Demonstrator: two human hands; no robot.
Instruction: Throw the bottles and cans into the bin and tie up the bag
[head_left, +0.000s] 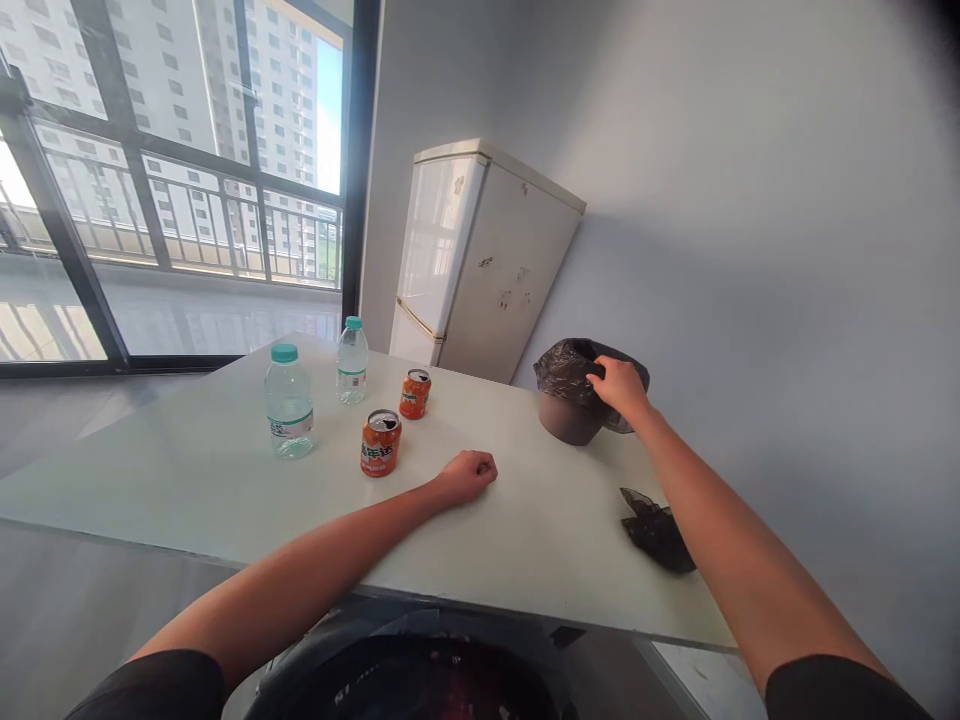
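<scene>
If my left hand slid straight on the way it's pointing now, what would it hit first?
Probably the brown trash bin, below its black plastic liner: the left hand points across the white tabletop toward it. Depth is hard to judge from this single view.

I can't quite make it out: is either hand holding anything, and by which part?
The right hand seems to grip the black plastic bag lining the round brown bin, by the bag's upper edge. The left hand shows nothing held.
</scene>
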